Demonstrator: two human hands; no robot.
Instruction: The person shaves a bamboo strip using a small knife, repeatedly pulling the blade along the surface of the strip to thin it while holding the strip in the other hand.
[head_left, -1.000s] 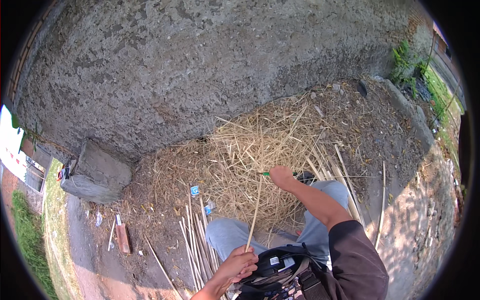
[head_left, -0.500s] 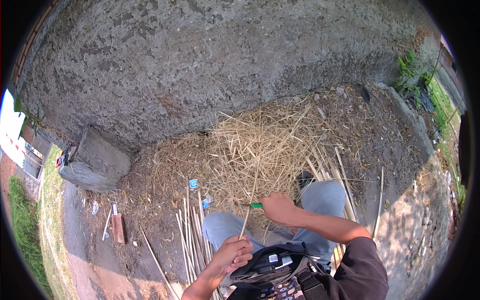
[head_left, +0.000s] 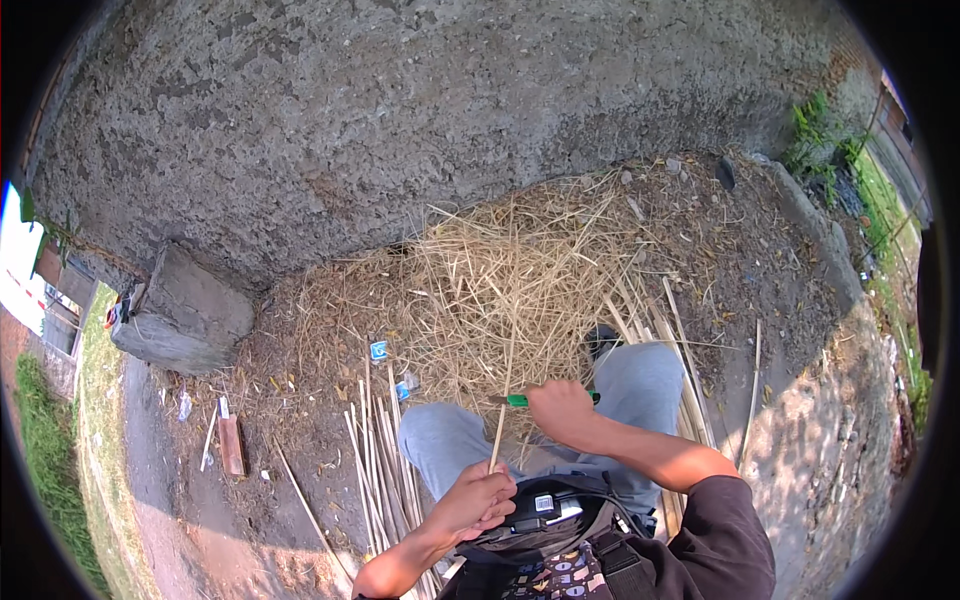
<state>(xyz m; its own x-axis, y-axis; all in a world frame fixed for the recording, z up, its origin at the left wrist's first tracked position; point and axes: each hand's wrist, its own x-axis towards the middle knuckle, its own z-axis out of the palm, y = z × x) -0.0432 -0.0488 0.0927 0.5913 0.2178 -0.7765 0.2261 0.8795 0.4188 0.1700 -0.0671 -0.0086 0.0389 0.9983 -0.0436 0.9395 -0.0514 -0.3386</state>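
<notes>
My left hand is closed round the lower end of a thin pale strip, which looks like bamboo, just above the bag at my waist. The strip points up and away from me over the straw-coloured shavings. My right hand grips a green-handled knife in front of my right knee. Its short dark blade points left and meets the strip partway along. The handle's back end shows to the right of my fist.
A heap of pale shavings lies between my feet and the rough wall. Long strips lie by my left leg, and more strips by my right. Farther left are a reddish-brown block and a concrete block.
My left hand has shifted a little right and the strip stands more upright. The knife's back end now shows past my right fist. The whole view has shifted slightly.
</notes>
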